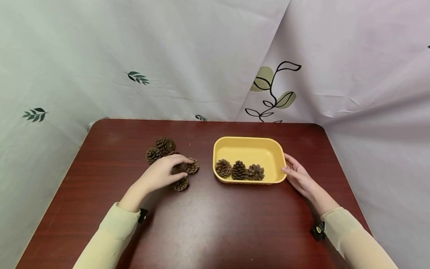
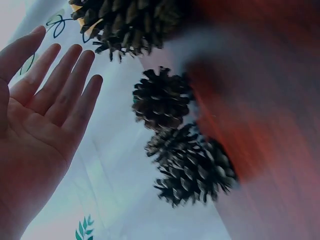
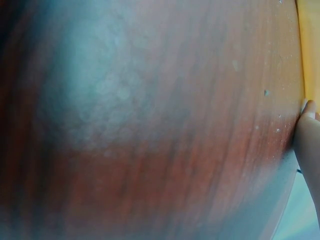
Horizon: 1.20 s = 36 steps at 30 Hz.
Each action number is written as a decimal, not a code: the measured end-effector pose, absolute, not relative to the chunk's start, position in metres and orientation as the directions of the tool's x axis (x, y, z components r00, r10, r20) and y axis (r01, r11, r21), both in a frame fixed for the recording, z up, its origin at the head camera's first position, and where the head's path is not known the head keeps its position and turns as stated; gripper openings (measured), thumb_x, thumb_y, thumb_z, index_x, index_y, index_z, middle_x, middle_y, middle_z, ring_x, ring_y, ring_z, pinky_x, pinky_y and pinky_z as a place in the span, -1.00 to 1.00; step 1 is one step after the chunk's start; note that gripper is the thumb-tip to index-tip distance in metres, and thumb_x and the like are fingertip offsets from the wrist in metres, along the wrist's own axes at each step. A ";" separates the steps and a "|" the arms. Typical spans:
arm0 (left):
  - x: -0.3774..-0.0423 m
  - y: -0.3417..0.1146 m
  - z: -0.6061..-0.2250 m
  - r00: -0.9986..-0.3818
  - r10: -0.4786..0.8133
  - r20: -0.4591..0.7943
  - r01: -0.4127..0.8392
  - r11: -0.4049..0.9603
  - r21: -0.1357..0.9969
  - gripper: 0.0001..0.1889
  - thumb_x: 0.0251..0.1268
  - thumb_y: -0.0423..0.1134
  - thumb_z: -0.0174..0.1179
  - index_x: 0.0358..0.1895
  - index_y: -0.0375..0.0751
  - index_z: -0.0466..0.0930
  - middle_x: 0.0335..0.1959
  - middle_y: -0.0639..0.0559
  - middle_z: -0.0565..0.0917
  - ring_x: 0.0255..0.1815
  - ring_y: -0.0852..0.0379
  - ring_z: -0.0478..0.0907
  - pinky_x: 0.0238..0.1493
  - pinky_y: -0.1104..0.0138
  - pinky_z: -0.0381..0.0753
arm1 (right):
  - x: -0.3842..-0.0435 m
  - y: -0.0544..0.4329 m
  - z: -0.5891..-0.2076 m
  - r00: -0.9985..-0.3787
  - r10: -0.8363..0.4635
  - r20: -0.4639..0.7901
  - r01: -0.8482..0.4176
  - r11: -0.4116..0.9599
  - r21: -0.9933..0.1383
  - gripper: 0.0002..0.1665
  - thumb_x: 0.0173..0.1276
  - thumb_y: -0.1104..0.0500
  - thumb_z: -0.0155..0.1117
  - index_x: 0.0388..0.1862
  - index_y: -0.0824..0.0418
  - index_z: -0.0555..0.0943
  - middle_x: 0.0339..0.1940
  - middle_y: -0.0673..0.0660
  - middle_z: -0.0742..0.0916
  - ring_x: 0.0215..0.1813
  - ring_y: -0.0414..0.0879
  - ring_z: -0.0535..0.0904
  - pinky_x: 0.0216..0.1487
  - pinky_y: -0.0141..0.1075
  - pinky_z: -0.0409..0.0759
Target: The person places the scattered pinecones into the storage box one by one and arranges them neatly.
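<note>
My left hand hovers over a loose group of pine cones, its thumb and fingers spread apart. One pine cone lies by the fingertips and another pine cone sits just below the thumb. In the left wrist view the palm faces the camera with the fingers extended, holding nothing, while pine cones stand to its right. My right hand holds the right end of a yellow plastic basin, thumb at the rim and fingers along the outer wall. Three pine cones rest along the basin's near side.
Farther back on the left, more pine cones are clustered, partly behind the left hand. Everything stands on a dark red-brown wooden table with rounded back corners. Pale cloth with leaf prints hangs around its back and sides.
</note>
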<state>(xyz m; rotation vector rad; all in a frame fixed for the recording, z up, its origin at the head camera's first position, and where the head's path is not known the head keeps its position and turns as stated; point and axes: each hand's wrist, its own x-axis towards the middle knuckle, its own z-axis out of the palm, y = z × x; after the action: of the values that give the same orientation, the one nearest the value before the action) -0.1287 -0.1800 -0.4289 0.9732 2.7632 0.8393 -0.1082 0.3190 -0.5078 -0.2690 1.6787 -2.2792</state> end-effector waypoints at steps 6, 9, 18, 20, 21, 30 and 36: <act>-0.117 -0.188 -0.430 -0.818 0.573 0.058 0.513 0.679 0.526 -0.62 0.40 -0.24 0.43 0.23 -0.17 0.72 0.20 -0.07 0.77 0.29 -0.11 0.68 0.34 -0.07 0.67 | -0.109 0.319 -0.508 -0.938 -0.346 -0.017 0.123 -0.285 -0.951 -0.42 0.65 0.46 -0.08 0.47 -0.02 0.37 0.38 -0.22 0.61 0.37 -0.40 0.54 0.34 -0.56 0.56; -0.113 -0.189 -0.433 -0.818 0.573 0.048 0.510 0.686 0.519 -0.61 0.40 -0.23 0.43 0.24 -0.17 0.71 0.22 -0.08 0.76 0.31 -0.12 0.67 0.35 -0.08 0.66 | -0.109 0.319 -0.508 -0.938 -0.345 -0.021 0.125 -0.282 -0.951 -0.42 0.65 0.46 -0.08 0.47 -0.02 0.36 0.38 -0.21 0.61 0.36 -0.39 0.55 0.34 -0.56 0.56; -0.103 -0.191 -0.446 -0.806 0.590 0.045 0.530 0.685 0.499 -0.55 0.30 -0.27 0.51 0.25 -0.17 0.71 0.24 -0.07 0.74 0.34 -0.13 0.64 0.37 -0.09 0.65 | -0.109 0.319 -0.508 -0.940 -0.338 -0.036 0.132 -0.266 -0.955 -0.42 0.65 0.45 -0.07 0.47 -0.02 0.35 0.38 -0.23 0.60 0.35 -0.40 0.56 0.34 -0.57 0.55; -0.102 -0.191 -0.449 -0.805 0.592 0.047 0.532 0.684 0.499 -0.53 0.27 -0.28 0.52 0.25 -0.18 0.71 0.23 -0.07 0.74 0.34 -0.14 0.64 0.38 -0.09 0.64 | -0.109 0.319 -0.508 -0.941 -0.336 -0.036 0.131 -0.264 -0.956 -0.42 0.65 0.46 -0.07 0.47 -0.02 0.35 0.38 -0.23 0.60 0.35 -0.40 0.56 0.34 -0.57 0.55; -0.101 -0.192 -0.450 -0.804 0.592 0.047 0.533 0.684 0.498 -0.52 0.25 -0.28 0.53 0.24 -0.19 0.70 0.23 -0.07 0.74 0.34 -0.14 0.64 0.39 -0.08 0.64 | -0.109 0.319 -0.508 -0.942 -0.334 -0.037 0.130 -0.263 -0.956 -0.42 0.65 0.46 -0.07 0.46 -0.03 0.36 0.37 -0.23 0.61 0.35 -0.40 0.56 0.34 -0.57 0.55; -0.100 -0.192 -0.461 -0.802 0.594 0.056 0.544 0.690 0.477 -0.48 0.16 -0.26 0.60 0.22 -0.16 0.72 0.21 -0.06 0.75 0.33 -0.12 0.65 0.40 -0.06 0.63 | -0.110 0.319 -0.509 -0.940 -0.340 -0.023 0.121 -0.272 -0.955 -0.41 0.64 0.47 -0.09 0.46 -0.04 0.38 0.37 -0.22 0.62 0.36 -0.41 0.55 0.35 -0.57 0.55; -0.100 -0.191 -0.464 -0.801 0.596 0.053 0.548 0.695 0.466 -0.48 0.17 -0.30 0.59 0.23 -0.15 0.71 0.21 -0.05 0.74 0.33 -0.10 0.65 0.39 -0.04 0.64 | -0.110 0.319 -0.509 -0.939 -0.342 -0.023 0.124 -0.278 -0.953 -0.42 0.64 0.47 -0.08 0.46 -0.03 0.38 0.37 -0.21 0.62 0.35 -0.40 0.56 0.34 -0.56 0.55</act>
<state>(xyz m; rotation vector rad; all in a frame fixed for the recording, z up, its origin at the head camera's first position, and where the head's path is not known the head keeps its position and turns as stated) -0.0995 -0.1914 -0.4643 0.9469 2.7965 0.7189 -0.1097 0.3192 -0.5086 -0.2691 1.6769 -2.2845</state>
